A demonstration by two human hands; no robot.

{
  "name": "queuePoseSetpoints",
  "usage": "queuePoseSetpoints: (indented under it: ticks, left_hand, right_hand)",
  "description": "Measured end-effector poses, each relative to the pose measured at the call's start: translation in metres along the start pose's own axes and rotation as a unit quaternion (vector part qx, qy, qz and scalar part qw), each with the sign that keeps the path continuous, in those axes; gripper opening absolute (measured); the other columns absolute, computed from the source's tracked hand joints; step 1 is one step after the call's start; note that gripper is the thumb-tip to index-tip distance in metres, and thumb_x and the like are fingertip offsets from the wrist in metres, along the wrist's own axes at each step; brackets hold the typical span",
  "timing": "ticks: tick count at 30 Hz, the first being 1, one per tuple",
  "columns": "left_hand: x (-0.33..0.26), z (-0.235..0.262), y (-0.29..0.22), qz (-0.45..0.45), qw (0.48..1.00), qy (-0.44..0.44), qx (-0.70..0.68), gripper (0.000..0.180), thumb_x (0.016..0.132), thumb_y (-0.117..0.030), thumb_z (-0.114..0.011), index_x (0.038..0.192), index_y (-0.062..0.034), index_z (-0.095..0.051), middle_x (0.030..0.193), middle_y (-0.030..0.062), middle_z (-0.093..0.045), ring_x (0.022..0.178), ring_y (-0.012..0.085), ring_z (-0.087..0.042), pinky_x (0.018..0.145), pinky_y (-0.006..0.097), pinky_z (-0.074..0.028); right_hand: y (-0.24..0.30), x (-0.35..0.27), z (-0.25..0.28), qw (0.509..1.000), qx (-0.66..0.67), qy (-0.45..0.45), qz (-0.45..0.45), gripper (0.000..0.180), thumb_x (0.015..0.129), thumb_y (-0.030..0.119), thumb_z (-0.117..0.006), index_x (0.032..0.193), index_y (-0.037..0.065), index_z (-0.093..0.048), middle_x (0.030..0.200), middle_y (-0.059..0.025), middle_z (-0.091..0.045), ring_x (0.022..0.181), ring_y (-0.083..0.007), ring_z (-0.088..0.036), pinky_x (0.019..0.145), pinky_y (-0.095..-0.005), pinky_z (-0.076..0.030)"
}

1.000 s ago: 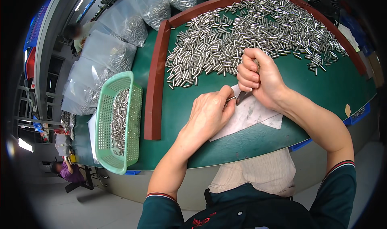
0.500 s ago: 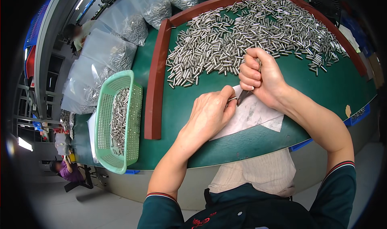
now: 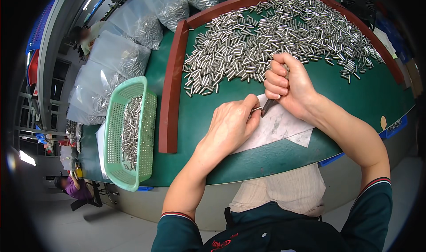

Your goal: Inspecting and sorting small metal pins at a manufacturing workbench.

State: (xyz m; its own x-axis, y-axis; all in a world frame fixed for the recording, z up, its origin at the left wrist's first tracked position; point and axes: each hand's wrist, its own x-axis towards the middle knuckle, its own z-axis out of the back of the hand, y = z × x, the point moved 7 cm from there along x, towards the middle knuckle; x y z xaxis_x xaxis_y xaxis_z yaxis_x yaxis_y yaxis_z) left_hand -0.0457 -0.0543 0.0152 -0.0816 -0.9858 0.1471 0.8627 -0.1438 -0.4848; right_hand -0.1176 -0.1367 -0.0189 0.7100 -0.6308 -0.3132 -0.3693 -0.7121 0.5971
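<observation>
My left hand (image 3: 231,122) is closed, pinching a small metal pin (image 3: 256,109) between thumb and forefinger. Wrapped in a fist, my right hand (image 3: 290,87) grips a dark, narrow-bladed tool (image 3: 267,105), like a knife; its handle is mostly hidden by the fingers. The tool's tip points down and meets or nearly meets the pin; I cannot tell which. Under both hands lies a smudged white sheet (image 3: 282,126) on the green tabletop (image 3: 199,119). Just beyond my hands spreads a large heap of shiny metal pins (image 3: 275,36).
Dark red wooden strips (image 3: 172,87) border the heap. To the left stand a light green basket (image 3: 149,141) partly filled with pins and several clear bags (image 3: 117,56) of metal parts. A fan (image 3: 358,3) is far right; a seated person (image 3: 77,187) shows far left.
Almost nothing differs. My right hand and the tool have shifted very slightly to the right; my left hand keeps its pinch on the pin.
</observation>
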Motion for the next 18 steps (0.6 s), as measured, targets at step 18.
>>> queuePoseSetpoints:
  ticks: [18]
  left_hand:
    - [-0.001,0.011,0.011,0.063,0.991,-0.04,-0.112,0.012,0.082,-0.01,-0.056,0.083,0.0017,-0.051,0.053,0.0019,-0.046,0.047,0.0074,-0.041,0.043,0.025,-0.033]
  right_hand:
    - [-0.003,-0.002,-0.003,1.0,-0.006,0.006,-0.013,0.029,0.082,0.023,-0.036,0.055,0.015,-0.028,0.043,0.0037,-0.025,0.038,-0.0085,-0.02,0.041,-0.0253,-0.023]
